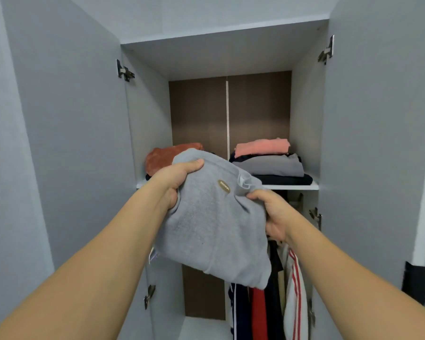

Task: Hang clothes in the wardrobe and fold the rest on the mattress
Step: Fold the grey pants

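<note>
- The folded grey garment is held up in front of the open wardrobe, level with the front edge of its upper shelf, and it hides most of the shelf's left half from me.
- I can see a small oval brown label on the grey cloth, but its lettering is too small for me to read.
- My left hand grips the garment's upper left edge, thumb on top; the fingers are tucked under the cloth, out of my sight.
- My right hand grips the right edge, thumb pressed on the fabric; its fingers are likewise hidden behind the cloth.
- On the shelf's left side a rust-coloured folded item shows above the grey garment; something dark lies beneath it, but I cannot tell what.
- On the shelf's right side sits a neat stack of clothes: pink on top, then a dark layer, then grey, then black at the bottom.
- Below the shelf, hanging clothes fill the right part of the lower compartment: dark pieces, a red one, and a white one with red stripes. Their tops are covered by the grey garment and my right hand, so I cannot see how they are hung, and the frame cuts off their lower ends.
- Both wardrobe doors stand wide open; a dark object by the right door is blurred beyond telling.
</note>
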Motion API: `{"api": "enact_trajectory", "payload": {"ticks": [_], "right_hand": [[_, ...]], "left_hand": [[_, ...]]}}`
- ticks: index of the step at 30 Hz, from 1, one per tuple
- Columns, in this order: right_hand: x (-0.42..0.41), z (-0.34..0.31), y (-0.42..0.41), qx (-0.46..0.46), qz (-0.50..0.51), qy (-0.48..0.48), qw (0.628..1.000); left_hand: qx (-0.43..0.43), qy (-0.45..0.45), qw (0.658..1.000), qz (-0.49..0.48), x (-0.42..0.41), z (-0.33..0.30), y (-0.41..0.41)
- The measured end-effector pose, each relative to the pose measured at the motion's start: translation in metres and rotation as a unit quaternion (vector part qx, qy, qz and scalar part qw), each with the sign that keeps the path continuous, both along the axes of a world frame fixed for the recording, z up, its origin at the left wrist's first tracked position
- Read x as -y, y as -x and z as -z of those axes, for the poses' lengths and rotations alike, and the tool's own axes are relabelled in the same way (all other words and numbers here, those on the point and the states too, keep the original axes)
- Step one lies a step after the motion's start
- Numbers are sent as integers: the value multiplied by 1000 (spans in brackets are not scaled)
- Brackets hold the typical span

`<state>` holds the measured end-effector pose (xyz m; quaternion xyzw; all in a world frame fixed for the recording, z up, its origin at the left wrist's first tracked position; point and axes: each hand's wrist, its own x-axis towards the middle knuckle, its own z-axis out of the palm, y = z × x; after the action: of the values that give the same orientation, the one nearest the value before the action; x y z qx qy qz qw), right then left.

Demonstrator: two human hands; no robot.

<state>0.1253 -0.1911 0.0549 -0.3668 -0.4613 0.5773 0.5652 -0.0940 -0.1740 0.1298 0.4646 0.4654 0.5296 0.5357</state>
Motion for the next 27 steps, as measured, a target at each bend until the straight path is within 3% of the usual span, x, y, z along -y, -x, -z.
{"api": "enact_trajectory", "payload": {"ticks": [8, 17, 22, 27], "right_hand": [[-139, -69, -27, 49, -18, 6, 999], [-308, -175, -15, 0, 162, -101, 982], [-415, -212, -1, 25, 206, -128, 970], [-529, -236, 18, 37, 212, -137, 967]], "left_hand": [[12, -40, 999, -12, -136, -85, -27], [9, -144, 990, -7, -319, -172, -28], [4, -183, 983, 23, -445, -215, -22], [-36, -156, 987, 22, -561, -238, -7]]}}
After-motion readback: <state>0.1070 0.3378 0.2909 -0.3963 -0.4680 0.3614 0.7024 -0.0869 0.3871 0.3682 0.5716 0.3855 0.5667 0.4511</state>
